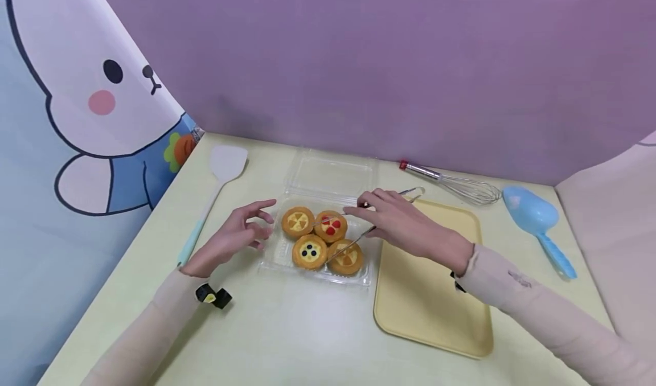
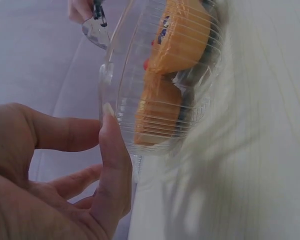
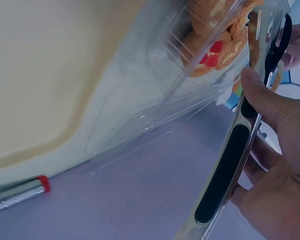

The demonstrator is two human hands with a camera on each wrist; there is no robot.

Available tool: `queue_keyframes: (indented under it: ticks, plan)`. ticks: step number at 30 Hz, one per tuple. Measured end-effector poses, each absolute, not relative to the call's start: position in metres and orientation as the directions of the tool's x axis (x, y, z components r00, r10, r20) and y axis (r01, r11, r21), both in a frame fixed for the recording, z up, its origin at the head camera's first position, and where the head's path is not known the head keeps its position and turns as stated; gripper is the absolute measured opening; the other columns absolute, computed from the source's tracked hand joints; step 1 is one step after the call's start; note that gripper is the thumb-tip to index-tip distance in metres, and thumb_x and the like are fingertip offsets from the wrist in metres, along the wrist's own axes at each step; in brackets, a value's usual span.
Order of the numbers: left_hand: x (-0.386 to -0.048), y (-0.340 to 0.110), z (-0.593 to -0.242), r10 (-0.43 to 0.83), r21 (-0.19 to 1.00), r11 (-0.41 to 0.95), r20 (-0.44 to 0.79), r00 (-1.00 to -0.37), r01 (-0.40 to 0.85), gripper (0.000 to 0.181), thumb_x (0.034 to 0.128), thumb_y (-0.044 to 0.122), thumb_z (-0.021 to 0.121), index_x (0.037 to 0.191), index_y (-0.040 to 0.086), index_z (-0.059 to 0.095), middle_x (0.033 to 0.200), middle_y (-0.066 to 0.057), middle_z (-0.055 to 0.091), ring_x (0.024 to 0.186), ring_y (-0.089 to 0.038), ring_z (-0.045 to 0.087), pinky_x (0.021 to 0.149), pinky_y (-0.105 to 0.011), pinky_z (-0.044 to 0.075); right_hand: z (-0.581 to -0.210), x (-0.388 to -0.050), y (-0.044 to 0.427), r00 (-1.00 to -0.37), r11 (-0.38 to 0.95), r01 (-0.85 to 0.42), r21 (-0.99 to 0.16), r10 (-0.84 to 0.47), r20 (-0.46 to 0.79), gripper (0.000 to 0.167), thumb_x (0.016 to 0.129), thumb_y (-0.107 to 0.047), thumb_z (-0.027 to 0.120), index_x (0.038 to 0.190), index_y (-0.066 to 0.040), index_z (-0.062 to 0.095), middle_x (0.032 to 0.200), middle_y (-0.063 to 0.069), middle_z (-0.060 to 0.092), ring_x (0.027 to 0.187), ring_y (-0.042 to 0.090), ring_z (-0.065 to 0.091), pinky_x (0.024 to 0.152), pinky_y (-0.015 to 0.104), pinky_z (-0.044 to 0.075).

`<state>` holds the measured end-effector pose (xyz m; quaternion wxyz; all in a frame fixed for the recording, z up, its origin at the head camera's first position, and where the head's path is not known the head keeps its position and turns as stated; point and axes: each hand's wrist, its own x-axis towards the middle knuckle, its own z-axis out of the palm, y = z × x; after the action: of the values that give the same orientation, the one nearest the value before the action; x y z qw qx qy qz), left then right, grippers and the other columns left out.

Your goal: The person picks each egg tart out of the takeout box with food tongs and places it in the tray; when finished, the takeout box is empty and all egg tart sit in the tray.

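A clear plastic clamshell box (image 1: 287, 261) lies with its lid laid back, holding several round tarts with fruit toppings. One has dark berries (image 1: 310, 252), another red fruit (image 1: 330, 226), and two show yellow-orange pieces (image 1: 298, 221). My right hand (image 1: 397, 221) grips metal tongs with black handle inserts (image 3: 222, 172) above the box. The tongs' arms are spread, their tips over the tarts; whether they touch any I cannot tell. Beside the box's left wall is my left hand (image 1: 238, 235), fingers loosely bent and apart in the head view. Its fingertips (image 2: 110, 122) overlap the rim in the left wrist view; contact is unclear.
A yellow tray (image 1: 430, 295) lies right of the box, under my right forearm. Behind it is a whisk (image 1: 461, 187) with a red end. A blue scoop (image 1: 533, 212) rests at the far right, a white spatula (image 1: 225, 164) at the left. A purple backdrop borders the table.
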<state>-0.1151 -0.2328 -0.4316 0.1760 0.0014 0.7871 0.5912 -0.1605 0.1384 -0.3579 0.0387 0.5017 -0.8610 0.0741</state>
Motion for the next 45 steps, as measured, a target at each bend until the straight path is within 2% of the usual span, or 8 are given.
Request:
queue_keyframes:
  ticks: [5, 11, 19, 28, 38, 45]
  plan:
    - [-0.121, -0.23, -0.428, 0.205, 0.929, 0.305, -0.279, -0.938, -0.209, 0.072, 0.0942, -0.004, 0.06, 0.161, 0.01, 0.037, 0.127, -0.022, 0.053, 0.081, -0.023, 0.066, 0.066, -0.03, 0.062, -0.35, -0.169, 0.118, -0.397, 0.399, -0.917, 0.015, -0.915, 0.068, 0.069, 0.086, -0.025, 0.084, 0.15, -0.03, 0.057, 0.126, 0.001, 0.062, 0.117, 0.024, 0.058, 0.103, 0.046, 0.049]
    - [-0.122, -0.229, -0.427, 0.198, 0.927, 0.311, -0.28, -0.94, -0.21, 0.074, 0.0927, -0.007, 0.058, 0.162, 0.01, 0.037, 0.128, -0.024, 0.053, 0.079, -0.021, 0.064, 0.064, -0.029, 0.061, -0.339, -0.18, 0.092, -0.314, 0.31, -0.941, 0.136, -0.949, -0.013, 0.066, 0.083, -0.023, 0.087, 0.144, -0.028, 0.063, 0.127, 0.003, 0.062, 0.119, 0.025, 0.057, 0.112, 0.046, 0.046]
    - [-0.119, -0.229, -0.43, 0.201, 0.93, 0.288, -0.29, -0.936, -0.226, 0.076, 0.0907, -0.008, 0.058, 0.162, 0.008, 0.036, 0.126, -0.023, 0.054, 0.078, -0.02, 0.064, 0.063, -0.03, 0.06, -0.329, -0.188, 0.063, -0.199, 0.173, -0.956, 0.239, -0.976, -0.092, 0.048, 0.1, -0.003, 0.065, 0.141, -0.028, 0.064, 0.121, 0.003, 0.062, 0.116, 0.023, 0.057, 0.111, 0.044, 0.045]
    - [-0.118, -0.228, -0.432, 0.195, 0.929, 0.282, -0.299, -0.934, -0.239, 0.078, 0.0888, -0.01, 0.055, 0.162, 0.009, 0.035, 0.126, -0.021, 0.054, 0.076, -0.018, 0.063, 0.062, -0.028, 0.059, -0.338, -0.192, 0.05, -0.208, 0.16, -0.954, 0.253, -0.962, -0.178, 0.05, 0.102, -0.003, 0.062, 0.143, -0.031, 0.062, 0.125, 0.003, 0.061, 0.114, 0.023, 0.055, 0.108, 0.044, 0.046]
    - [-0.116, -0.23, -0.43, 0.178, 0.925, 0.284, -0.309, -0.934, -0.252, 0.078, 0.0898, -0.009, 0.056, 0.162, 0.011, 0.037, 0.127, -0.02, 0.055, 0.077, -0.019, 0.062, 0.062, -0.029, 0.06, -0.345, -0.192, 0.056, -0.192, 0.16, -0.956, 0.247, -0.975, -0.112, 0.047, 0.102, -0.002, 0.061, 0.14, -0.029, 0.064, 0.122, 0.004, 0.062, 0.111, 0.022, 0.056, 0.102, 0.042, 0.048]
    - [-0.115, -0.231, -0.429, 0.178, 0.927, 0.28, -0.304, -0.936, -0.248, 0.077, 0.09, -0.009, 0.056, 0.162, 0.01, 0.037, 0.126, -0.02, 0.054, 0.076, -0.019, 0.061, 0.062, -0.029, 0.059, -0.346, -0.19, 0.06, -0.2, 0.167, -0.952, 0.256, -0.974, -0.108, 0.051, 0.101, -0.001, 0.062, 0.144, -0.028, 0.061, 0.126, 0.003, 0.061, 0.114, 0.022, 0.055, 0.104, 0.043, 0.048]
